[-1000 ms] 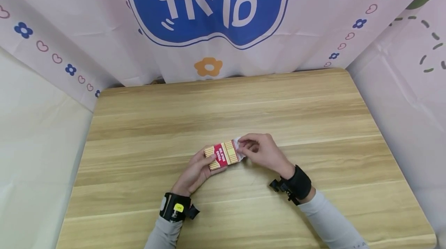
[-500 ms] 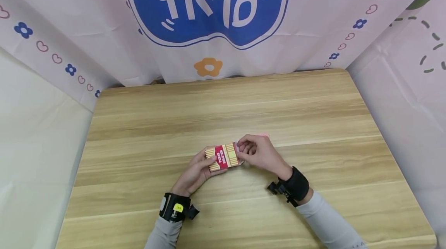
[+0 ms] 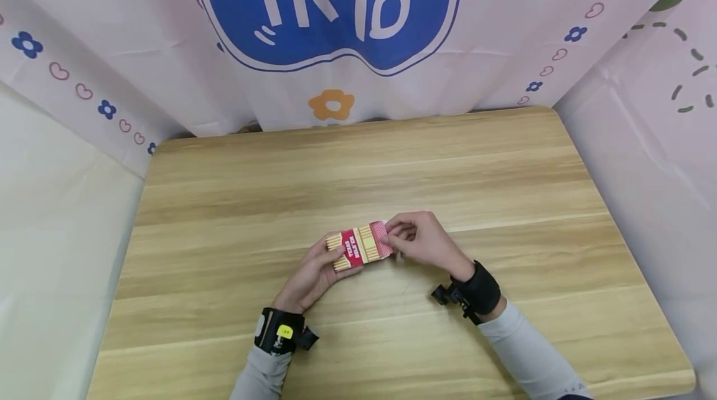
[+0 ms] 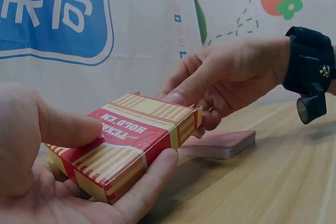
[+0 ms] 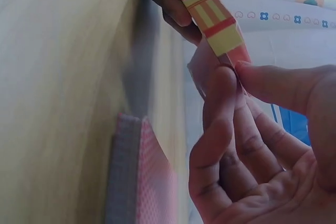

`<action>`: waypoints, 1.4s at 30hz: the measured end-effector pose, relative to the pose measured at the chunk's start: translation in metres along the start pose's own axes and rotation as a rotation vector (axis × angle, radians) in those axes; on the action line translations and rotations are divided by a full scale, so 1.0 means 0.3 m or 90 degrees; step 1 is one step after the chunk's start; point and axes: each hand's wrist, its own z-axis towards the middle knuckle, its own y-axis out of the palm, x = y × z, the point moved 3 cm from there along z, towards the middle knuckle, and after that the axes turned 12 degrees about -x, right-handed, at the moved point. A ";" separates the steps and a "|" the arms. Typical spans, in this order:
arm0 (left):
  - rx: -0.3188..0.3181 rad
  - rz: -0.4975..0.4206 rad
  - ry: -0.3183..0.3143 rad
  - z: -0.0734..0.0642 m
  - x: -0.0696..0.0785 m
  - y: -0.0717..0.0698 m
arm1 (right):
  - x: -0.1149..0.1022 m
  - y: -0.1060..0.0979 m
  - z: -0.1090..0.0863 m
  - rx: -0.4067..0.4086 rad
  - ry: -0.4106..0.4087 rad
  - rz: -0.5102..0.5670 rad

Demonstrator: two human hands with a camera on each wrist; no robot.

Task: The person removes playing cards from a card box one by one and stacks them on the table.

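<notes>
My left hand [image 3: 313,269] grips a playing-card box [image 3: 355,247], with the thumb on its top face and fingers along its side. The box is red with cream stripes and reads "TEXAS HOLD'EM". My right hand [image 3: 426,238] pinches its far end between thumb and index finger, where a red-patterned piece [image 3: 379,235] shows. A pale flap [image 5: 203,66] hangs from that end in the right wrist view. Beneath the right hand, a deck of pink-backed playing cards [image 4: 218,144] lies on the table; in the head view that hand hides it.
The wood-grain table [image 3: 224,201] carries the deck and supports nothing else in sight. Behind it hangs a white cloth [image 3: 140,27] with a blue emblem. Pale cloths also line both sides. Black camera straps [image 3: 476,288] wrap the wrists.
At the box's right end, the whitish part seen earlier has given way to a red-patterned piece. My right fingers have shifted slightly there; the left hand keeps its grip.
</notes>
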 end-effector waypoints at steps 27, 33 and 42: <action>0.030 -0.051 0.008 0.001 0.009 -0.004 | 0.015 -0.153 -0.045 0.002 0.036 0.088; 0.029 -0.053 0.005 0.001 0.009 -0.004 | 0.020 -0.180 -0.060 0.020 0.062 0.119; 0.028 -0.050 0.014 0.002 0.006 -0.006 | 0.021 -0.239 -0.076 0.054 0.025 0.149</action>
